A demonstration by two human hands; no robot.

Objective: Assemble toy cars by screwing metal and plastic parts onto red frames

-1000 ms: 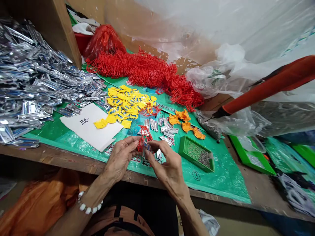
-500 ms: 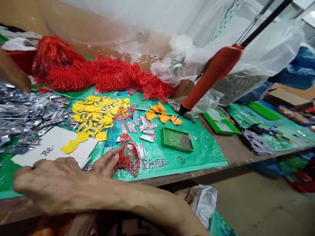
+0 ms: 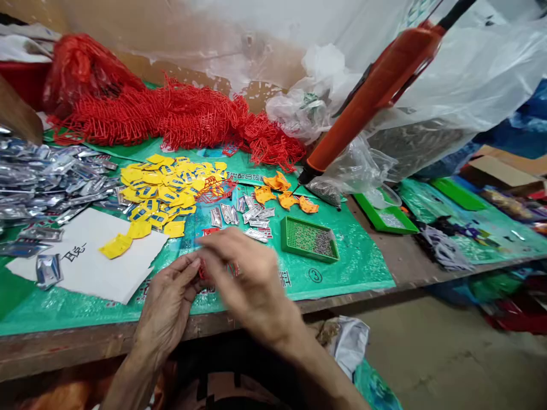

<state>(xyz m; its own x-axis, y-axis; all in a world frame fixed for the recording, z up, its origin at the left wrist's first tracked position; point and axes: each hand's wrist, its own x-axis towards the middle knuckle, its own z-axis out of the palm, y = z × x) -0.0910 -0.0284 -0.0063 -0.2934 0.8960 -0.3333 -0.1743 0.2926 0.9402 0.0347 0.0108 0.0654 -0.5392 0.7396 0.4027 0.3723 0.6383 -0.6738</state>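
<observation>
at the centre of the frame, slightly low, a red lattice piece (image 3: 203,270) sits pinched in the fingers of the left hand (image 3: 166,304). the blurred right hand (image 3: 252,279) covers much of it; i cannot tell its grip, nor how finished the piece is. yellow parts (image 3: 158,191), left of centre, and a red heap (image 3: 183,117), upper left, seem unworked.

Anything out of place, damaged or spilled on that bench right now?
Slightly: one silver piece lies on the white sheet, apart from the silver heap, and that sheet's right edge looks ragged, as if torn. No spill shows around the green tray.
</observation>
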